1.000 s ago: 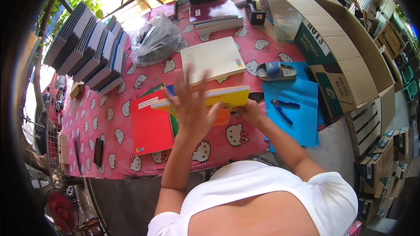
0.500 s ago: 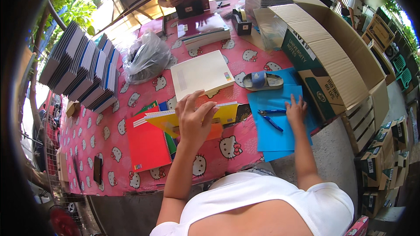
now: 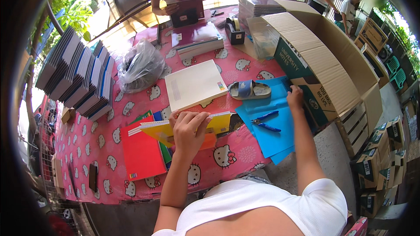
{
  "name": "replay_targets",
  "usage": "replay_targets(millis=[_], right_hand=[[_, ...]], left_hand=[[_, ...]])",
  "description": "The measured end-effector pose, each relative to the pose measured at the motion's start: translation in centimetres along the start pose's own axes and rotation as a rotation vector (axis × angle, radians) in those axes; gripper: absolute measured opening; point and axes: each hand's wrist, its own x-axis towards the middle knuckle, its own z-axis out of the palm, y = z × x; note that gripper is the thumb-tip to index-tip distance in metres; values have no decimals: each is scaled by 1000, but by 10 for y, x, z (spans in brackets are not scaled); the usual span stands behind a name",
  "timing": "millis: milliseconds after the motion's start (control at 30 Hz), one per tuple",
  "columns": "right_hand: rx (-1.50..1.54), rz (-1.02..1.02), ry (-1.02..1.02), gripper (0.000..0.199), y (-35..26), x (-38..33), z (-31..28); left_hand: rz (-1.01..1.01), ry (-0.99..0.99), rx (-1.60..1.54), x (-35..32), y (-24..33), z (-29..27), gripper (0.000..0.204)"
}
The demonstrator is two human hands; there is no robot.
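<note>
My left hand (image 3: 190, 132) is closed over the top edge of a yellow notebook (image 3: 221, 123), which stands tilted on its long edge. My right hand (image 3: 295, 97) pinches the far right part of the blue sheets (image 3: 273, 142). Blue-handled nippers (image 3: 266, 121) lie on those sheets with their handles spread. A blue slipper (image 3: 250, 90) sits on the sheets' far end. Left of the yellow notebook lies a red notebook (image 3: 143, 153), overlapping green and blue ones. Beyond my left hand is a cream-covered stack (image 3: 194, 85). Something orange (image 3: 209, 141) shows under the yellow notebook.
Spiral notebooks (image 3: 78, 78) are stacked high at the left, beside a grey plastic bag (image 3: 142, 67). A large open carton (image 3: 326, 61) borders the right. At the back are a maroon-topped stack (image 3: 197, 35), a tape dispenser (image 3: 235, 31) and another person holding a dark notebook (image 3: 187, 12).
My right hand has moved away from me and closed on the blue sheets, which have shifted and turned with the nippers on them. My left hand still holds the yellow notebook.
</note>
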Motion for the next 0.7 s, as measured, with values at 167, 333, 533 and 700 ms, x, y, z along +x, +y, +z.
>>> replay_targets(millis=[167, 333, 533, 700], right_hand=[[-320, 119, -163, 12, 14, 23, 5], [-335, 60, -111, 19, 7, 39, -3], [-136, -183, 68, 29, -43, 24, -30], [383, -377, -103, 22, -141, -27, -90]], left_hand=[[6, 9, -68, 2, -1, 1, 7], [19, 44, -47, 2, 0, 3, 9], [-41, -19, -53, -4, 0, 3, 10], [-131, 8, -64, 3, 11, -2, 10]])
